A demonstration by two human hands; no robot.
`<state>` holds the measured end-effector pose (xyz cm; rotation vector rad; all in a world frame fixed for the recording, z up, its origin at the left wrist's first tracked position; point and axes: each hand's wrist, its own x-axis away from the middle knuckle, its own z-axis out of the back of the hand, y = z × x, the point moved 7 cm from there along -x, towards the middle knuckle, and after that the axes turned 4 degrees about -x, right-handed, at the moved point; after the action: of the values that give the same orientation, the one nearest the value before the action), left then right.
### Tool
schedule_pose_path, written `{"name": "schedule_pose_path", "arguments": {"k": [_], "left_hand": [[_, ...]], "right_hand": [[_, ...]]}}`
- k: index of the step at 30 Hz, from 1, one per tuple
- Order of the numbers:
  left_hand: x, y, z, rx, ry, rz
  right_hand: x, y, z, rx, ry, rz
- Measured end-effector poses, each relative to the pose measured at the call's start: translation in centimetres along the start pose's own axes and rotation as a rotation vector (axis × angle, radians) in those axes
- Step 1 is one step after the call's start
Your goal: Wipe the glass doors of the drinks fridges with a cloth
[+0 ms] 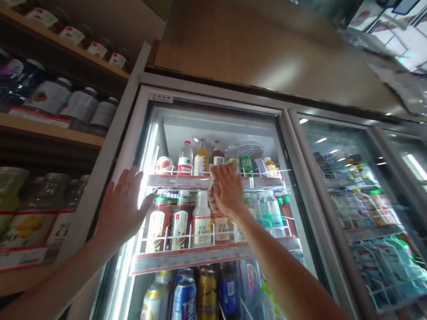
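Head cam's got both hands up at a fridge door [218, 101], well apart from each other. Right hand [229, 188] is flat with a beige cloth [214, 192] under it, around the middle of the door; can't tell if the fingers actually grip the cloth or just press it. Left hand [121, 209] is empty, fingers spread, over the door's left edge, can't tell if it's touching. Behind the door: bottles [181, 221] on racks, with cans [184, 305] lower down. Left of the door, shelves [42, 127] of jars [73, 34] and more bottles. Right of it, another glass door [339, 135].
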<state>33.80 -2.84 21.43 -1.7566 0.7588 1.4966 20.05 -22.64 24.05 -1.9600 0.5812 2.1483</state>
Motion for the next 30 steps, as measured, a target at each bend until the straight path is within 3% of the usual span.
{"name": "schedule_pose_path", "arguments": {"k": [2, 3, 6, 8, 10, 13, 15, 16, 18, 21, 23, 25, 27, 28, 30], "left_hand": [[0.2, 0.1, -0.5, 0.006, -0.012, 0.029], [0.2, 0.5, -0.9, 0.011, -0.015, 0.032], [0.3, 3.1, -2.0, 0.026, -0.006, -0.007], [0.4, 5.2, -2.5, 0.031, 0.021, -0.074], [0.9, 6.7, -2.8, 0.025, 0.059, -0.131], [1.9, 7.5, -3.1, 0.003, 0.096, -0.185], [2.7, 7.8, -3.3, -0.006, 0.111, -0.207], [3.1, 8.1, -3.4, -0.008, 0.118, -0.213], [3.7, 9.2, -3.8, -0.007, 0.123, -0.222], [4.5, 11.5, -4.3, 0.012, 0.131, -0.253], [5.1, 12.7, -4.6, 0.023, 0.137, -0.275], [5.7, 13.4, -4.9, 0.024, 0.138, -0.293], [6.1, 13.5, -5.0, 0.014, 0.132, -0.297], [6.2, 13.6, -5.1, 0.01, 0.131, -0.299], [6.2, 13.6, -5.2, 0.004, 0.129, -0.295]], "right_hand": [[0.9, 2.4, 0.7, 0.023, 0.041, -0.113], [1.5, 2.3, 0.7, 0.027, 0.041, -0.093], [3.8, -0.4, -0.4, 0.034, -0.037, 0.173], [5.1, 0.2, -0.5, 0.076, -0.073, 0.253], [5.8, 4.8, 0.8, 0.149, -0.034, 0.1], [7.2, 14.1, 3.6, 0.221, 0.101, -0.245], [8.6, 17.5, 4.6, 0.24, 0.193, -0.394], [9.3, 17.9, 4.6, 0.248, 0.223, -0.43], [10.6, 16.4, 4.0, 0.246, 0.226, -0.379], [11.8, 12.4, 2.2, 0.2, 0.11, -0.086], [12.5, 12.6, 2.1, 0.184, 0.051, 0.03], [12.9, 15.9, 3.3, 0.2, 0.089, -0.056], [13.2, 19.5, 4.7, 0.222, 0.179, -0.243], [13.3, 20.2, 5.0, 0.226, 0.218, -0.314], [13.1, 18.5, 4.5, 0.206, 0.237, -0.313]]}}
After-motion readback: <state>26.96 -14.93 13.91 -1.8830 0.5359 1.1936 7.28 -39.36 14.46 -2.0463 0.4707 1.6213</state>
